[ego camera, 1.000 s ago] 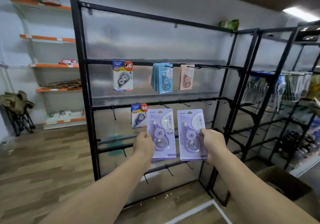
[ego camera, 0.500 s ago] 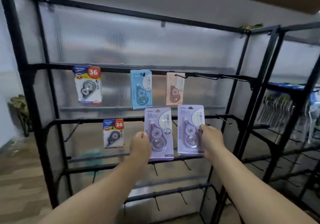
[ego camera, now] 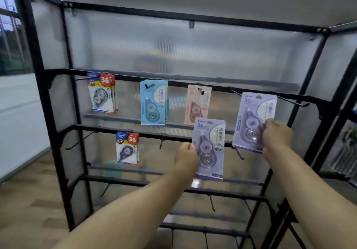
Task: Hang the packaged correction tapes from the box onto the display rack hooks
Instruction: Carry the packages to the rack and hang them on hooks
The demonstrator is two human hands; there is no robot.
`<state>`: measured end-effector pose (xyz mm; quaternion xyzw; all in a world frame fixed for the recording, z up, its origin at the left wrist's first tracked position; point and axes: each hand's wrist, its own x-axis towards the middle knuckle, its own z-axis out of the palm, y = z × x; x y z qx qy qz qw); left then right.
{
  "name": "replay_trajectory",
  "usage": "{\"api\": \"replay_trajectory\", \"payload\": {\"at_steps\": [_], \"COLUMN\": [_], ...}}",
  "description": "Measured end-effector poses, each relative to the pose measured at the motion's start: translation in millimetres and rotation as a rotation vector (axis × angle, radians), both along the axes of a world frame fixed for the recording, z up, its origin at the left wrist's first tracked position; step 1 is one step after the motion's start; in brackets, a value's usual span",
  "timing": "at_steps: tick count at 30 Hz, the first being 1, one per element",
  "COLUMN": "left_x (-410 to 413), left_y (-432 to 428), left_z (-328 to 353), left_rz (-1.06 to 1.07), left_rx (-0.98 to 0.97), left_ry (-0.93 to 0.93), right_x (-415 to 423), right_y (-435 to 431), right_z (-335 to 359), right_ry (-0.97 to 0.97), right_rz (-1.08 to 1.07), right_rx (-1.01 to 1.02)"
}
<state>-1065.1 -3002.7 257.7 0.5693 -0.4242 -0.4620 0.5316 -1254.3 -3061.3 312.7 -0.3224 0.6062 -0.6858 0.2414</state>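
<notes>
One purple pack [ego camera: 209, 148] is being gripped by the left hand [ego camera: 186, 157] at the rack [ego camera: 47, 113]; a higher pack [ego camera: 253, 121] is being gripped by the right hand [ego camera: 276, 135].

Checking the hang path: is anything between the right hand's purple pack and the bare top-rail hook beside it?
Nothing visible does. The right hand holds the pack just left of the hook, which carries nothing.

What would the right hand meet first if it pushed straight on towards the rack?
Probably the upper hook rail or its empty hook, reached first by the purple pack that the right hand holds; depth is unclear.
</notes>
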Motion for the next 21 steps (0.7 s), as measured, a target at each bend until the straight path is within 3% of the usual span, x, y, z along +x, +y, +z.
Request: {"api": "replay_trajectory", "payload": {"at_steps": [5,12,21], "left_x": [-9.8,-22.3,-30.1], "left_y": [-12.6,-32.3,-52.0], "left_z": [1.7,2.2,-0.8], "left_rz": [0.008,0.003,0.005], "left_rx": [-0.021,0.01,0.029], "left_ry": [-0.05,-0.004,0.027], "right_x": [-4.0,-6.2,-10.1], "right_y": [-11.7,-9.3,-9.3], "right_z": [-5.9,-8.1,-22.6], "right_ry": [0.033,0.395,0.343], "right_rz": [0.019,0.028,0.064], "right_rx": [-0.051,-0.124,-0.171]}}
